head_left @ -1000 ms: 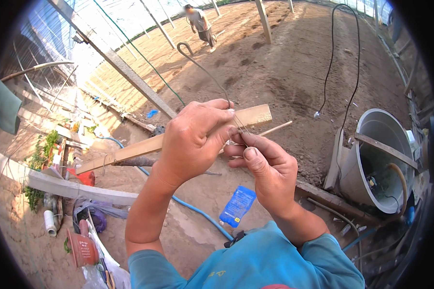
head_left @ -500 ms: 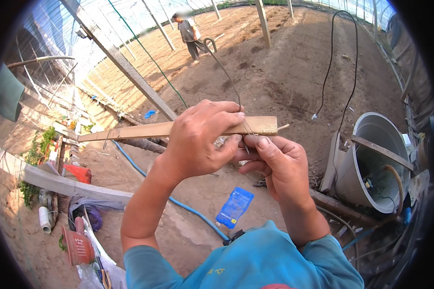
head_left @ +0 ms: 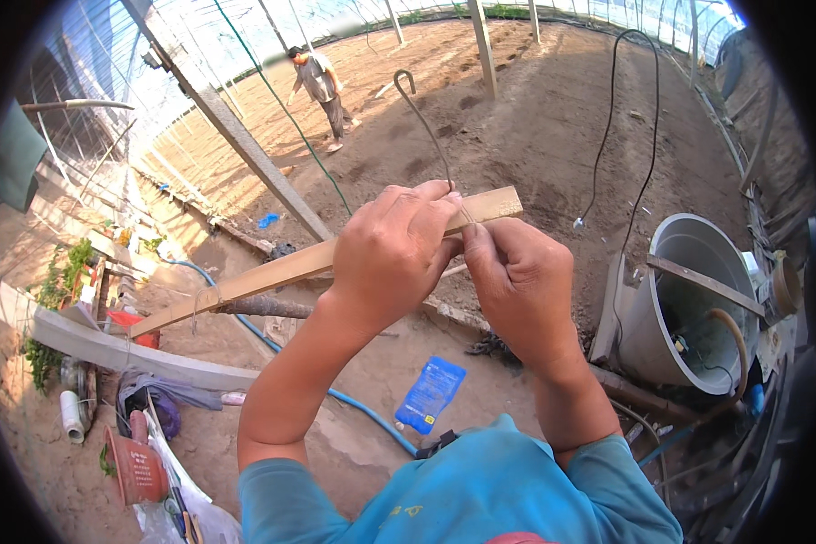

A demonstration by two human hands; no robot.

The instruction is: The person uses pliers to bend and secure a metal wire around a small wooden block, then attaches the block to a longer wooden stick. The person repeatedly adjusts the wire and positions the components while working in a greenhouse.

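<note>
Head view: left hand clamps the hooked wire across the wood strip near its right end, right hand pinches the wire's lower end; I'd hold left firm, right pinch tight to the wood.

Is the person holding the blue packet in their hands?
No, the blue packet lies on the ground, while the left hand and right hand are up at the wooden strip and hooked wire.
</note>
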